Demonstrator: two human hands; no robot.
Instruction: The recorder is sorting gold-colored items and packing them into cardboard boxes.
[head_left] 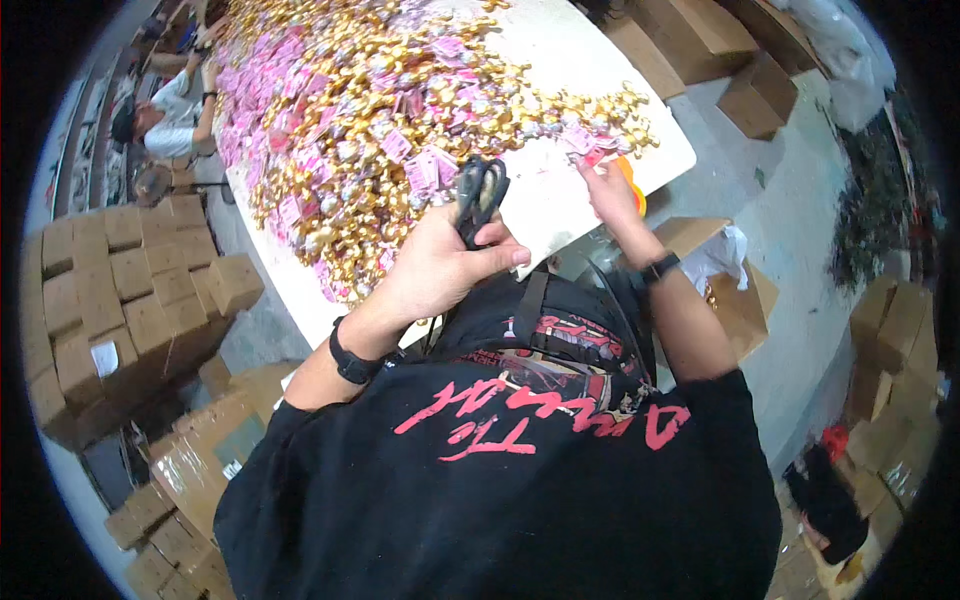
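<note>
My left hand (435, 265) is closed around a pair of scissors (482, 195), with its black looped handles sticking up past my fingers. The blades are hidden in my grip. Over the table's near right part, my right hand (612, 195) has its fingers drawn together at a small pink-and-red piece; whether it grips that piece is not clear. An orange-and-yellow object (632, 180) shows beside this hand, partly covered by it. Just beyond both hands spreads a large heap of shiny gold ornaments (400, 120), mixed with pink cards (425, 170).
The white table (665, 150) ends close to my body. An opened carton (735, 300) with a plastic liner stands at right. Stacked cartons (120, 290) fill the left side, with more boxes (700, 45) at the far right. Another person (165, 120) sits at far left.
</note>
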